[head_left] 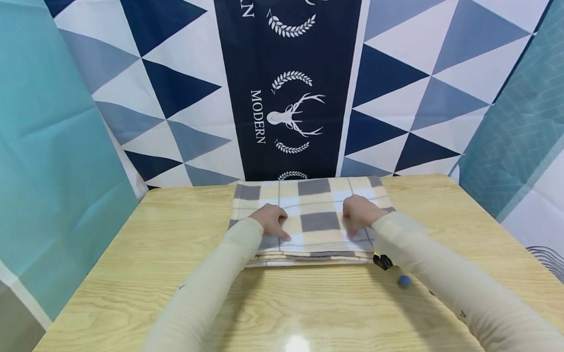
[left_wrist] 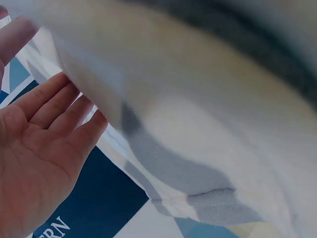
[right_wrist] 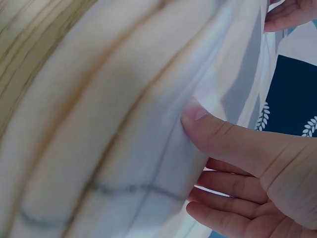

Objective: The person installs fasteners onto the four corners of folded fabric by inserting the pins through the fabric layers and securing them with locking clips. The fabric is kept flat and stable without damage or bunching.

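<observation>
A folded checked blanket point(head_left: 319, 221) in cream, white and grey lies on the table, its stacked layers showing along the near edge. My left hand point(head_left: 271, 221) rests on its left part, thumb spread toward the middle. In the left wrist view the fingers are nearly straight, their tips touching the cloth point(left_wrist: 163, 144). On the right part of the blanket is my right hand point(head_left: 361, 214), knuckles up. The right wrist view shows its thumb point(right_wrist: 208, 126) touching the cloth, apart from the loosely bent fingers. Neither hand visibly pinches a layer.
The light wood table point(head_left: 173, 286) ends behind the blanket at a patterned curtain point(head_left: 290, 91). Turquoise cloth point(head_left: 48, 128) hangs at the left. By the right sleeve are a small black object point(head_left: 382, 261) and a blue round one point(head_left: 404, 281).
</observation>
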Demonstrator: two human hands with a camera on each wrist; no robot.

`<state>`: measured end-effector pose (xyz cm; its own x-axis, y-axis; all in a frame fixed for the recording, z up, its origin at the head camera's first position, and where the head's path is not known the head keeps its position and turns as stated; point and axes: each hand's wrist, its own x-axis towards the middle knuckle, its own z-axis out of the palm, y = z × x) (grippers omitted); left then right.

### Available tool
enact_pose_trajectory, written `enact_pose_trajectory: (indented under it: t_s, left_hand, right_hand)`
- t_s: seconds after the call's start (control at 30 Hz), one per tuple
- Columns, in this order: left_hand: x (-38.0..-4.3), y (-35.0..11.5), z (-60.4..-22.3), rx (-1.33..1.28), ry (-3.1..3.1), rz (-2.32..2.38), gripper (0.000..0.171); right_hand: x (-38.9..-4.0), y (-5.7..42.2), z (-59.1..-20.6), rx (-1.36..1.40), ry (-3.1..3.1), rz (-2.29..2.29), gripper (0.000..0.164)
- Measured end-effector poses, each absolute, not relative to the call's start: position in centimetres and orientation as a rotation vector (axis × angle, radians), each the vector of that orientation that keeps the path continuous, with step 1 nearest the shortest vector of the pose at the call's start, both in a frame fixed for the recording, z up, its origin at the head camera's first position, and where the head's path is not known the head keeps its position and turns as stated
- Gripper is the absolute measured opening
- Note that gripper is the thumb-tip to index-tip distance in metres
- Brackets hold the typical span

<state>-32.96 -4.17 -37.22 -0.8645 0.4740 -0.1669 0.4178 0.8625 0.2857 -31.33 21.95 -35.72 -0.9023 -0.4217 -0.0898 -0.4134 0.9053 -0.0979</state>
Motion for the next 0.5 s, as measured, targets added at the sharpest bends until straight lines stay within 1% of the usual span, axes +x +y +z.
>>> enact_pose_trajectory:
  t_s: [0.3, 0.5]
  left_hand:
    - [-32.2, -6.4, -37.8, 0.636, 2.808, 0.36, 0.068]
    - [-32.4, -6.0, -36.9, 0.669, 2.803, 0.41, 0.068]
  right_hand:
    - [-31.2, 20.2, -36.5, -0.731, 2.935, -0.192, 0.026]
    - [-31.5, 20.5, -35.8, -0.678, 2.965, -0.165, 0.027]
